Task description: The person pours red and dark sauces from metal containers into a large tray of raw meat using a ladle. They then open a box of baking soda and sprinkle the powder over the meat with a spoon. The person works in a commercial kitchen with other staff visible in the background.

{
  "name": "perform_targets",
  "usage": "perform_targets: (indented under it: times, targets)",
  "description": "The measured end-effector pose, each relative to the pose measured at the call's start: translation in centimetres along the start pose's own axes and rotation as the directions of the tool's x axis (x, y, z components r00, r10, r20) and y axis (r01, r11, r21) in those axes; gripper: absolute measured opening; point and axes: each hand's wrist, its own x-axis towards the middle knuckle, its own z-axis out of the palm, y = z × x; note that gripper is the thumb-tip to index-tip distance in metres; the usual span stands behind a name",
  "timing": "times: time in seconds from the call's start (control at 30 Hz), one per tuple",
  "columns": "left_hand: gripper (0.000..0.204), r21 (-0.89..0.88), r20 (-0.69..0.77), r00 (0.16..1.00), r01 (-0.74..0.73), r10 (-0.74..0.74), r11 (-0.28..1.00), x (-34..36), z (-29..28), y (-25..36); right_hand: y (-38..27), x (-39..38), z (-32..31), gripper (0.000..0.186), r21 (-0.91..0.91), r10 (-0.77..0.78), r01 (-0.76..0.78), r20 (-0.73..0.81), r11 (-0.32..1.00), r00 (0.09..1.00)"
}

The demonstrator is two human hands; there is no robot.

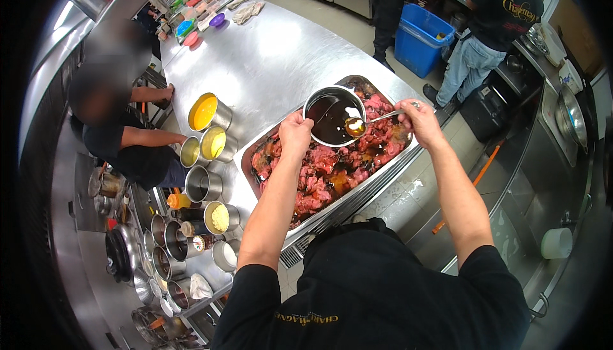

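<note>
My left hand [296, 134] grips the rim of a round metal pot [309, 126] that holds dark brown liquid [329, 112]. The pot is over a large rectangular metal pan [246, 170] filled with raw red meat [338, 178], wet with dark sauce. In my right hand [418, 120] is the handle of a metal spoon [383, 116]. Its bowl sits inside the pot near the right wall, with amber liquid in it. Both hands are closed, and the fingertips of the left are partly hidden behind the pot.
Left of the pan stand metal pots of yellow liquid [217, 142], a pot of chopped pale yellow food [221, 218] and bottles [177, 201]. A co-worker's arm [153, 138] reaches to those pots. Folded cloths [248, 12] lie far along the steel table [274, 44]. A blue bin [423, 40] stands beyond.
</note>
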Motion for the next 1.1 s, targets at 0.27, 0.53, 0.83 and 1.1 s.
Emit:
perform_targets:
  times: [0.27, 0.53, 0.83, 1.1]
  targets:
    - [0.022, 0.032, 0.011, 1.000, 0.007, -0.007, 0.999, 0.2, 0.2, 0.8, -2.2, -0.4, -0.8, 0.024, -0.079, -0.157, 0.162, 0.061, 0.984, 0.986]
    - [0.022, -0.082, 0.044, 0.999, 0.036, -0.032, 0.996, 1.4, 0.7, -0.5, -0.5, 0.5, 0.4, 0.022, 0.011, -0.003, 0.003, -0.015, 1.000, 1.000]
    - [0.020, -0.101, 0.051, 0.997, 0.062, -0.057, 0.993, 1.5, 0.7, -0.2, -2.1, 0.2, -0.1, 0.025, -0.091, -0.183, 0.186, 0.045, 0.978, 0.982]
    - [0.021, -0.110, 0.068, 0.996, 0.063, -0.056, 0.992, 1.8, 1.2, 0.1, 0.0, 1.2, -0.8, 0.025, 0.005, 0.010, -0.010, 0.001, 1.000, 1.000]
